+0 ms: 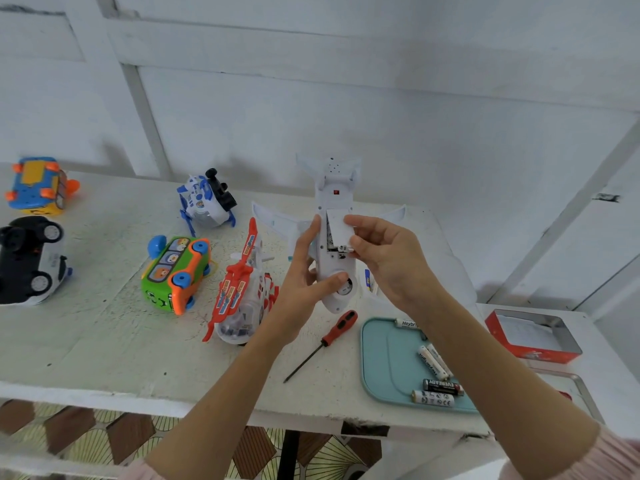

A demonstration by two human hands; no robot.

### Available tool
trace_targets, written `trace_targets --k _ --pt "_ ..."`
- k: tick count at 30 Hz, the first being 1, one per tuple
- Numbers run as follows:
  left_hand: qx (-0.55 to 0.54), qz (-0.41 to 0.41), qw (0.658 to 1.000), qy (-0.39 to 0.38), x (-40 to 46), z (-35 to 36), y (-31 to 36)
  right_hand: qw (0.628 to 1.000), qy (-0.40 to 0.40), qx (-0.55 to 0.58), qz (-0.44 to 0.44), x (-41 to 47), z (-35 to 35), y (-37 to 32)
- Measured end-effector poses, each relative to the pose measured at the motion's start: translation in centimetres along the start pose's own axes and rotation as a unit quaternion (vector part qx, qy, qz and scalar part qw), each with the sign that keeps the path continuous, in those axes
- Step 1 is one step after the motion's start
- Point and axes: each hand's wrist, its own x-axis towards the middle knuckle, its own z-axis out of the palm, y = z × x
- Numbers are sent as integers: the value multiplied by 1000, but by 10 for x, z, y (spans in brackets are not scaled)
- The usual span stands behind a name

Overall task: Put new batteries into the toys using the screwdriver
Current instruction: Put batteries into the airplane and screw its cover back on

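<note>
Above the white table (104,341), the left hand (304,271) grips one upturned white plastic toy aeroplane (334,202) while the right hand (388,258) pinches its flat white battery cover (339,226), one red-handled screwdriver (325,341) and five loose batteries (433,362) on one teal tray (381,368) lying nearby, beside five other toys (173,271).

White painted table (104,341), surface scuffed and speckled. Far left: blue-and-orange toy car (38,187) on its back, black-and-white toy car (31,259) just in front of it. Mid-left: blue-and-white toy (206,199) with black wheels, green-and-orange toy bus (176,273) on its side, red-and-white toy helicopter (242,292) beside the bus. Red-handled screwdriver (325,341) lies near the front edge, tip toward the viewer. Right of it, teal tray (377,368) (loose AA batteries (438,388) in it). Far right: open red box (533,336), plus a metal tray (581,389), partly hidden.
</note>
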Motion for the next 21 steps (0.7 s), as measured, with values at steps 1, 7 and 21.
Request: trace_targets --k 1,7,21 --pt "1 0 1000 0 0 0 0 1000 5 -8 -5 0 0 1" --pt "2 -7 1000 -2 0 2 1 998 4 -55 -19 -1 -2 -1" --pt "-21 -15 1000 -15 0 5 4 856 17 -426 -292 4 -12 13"
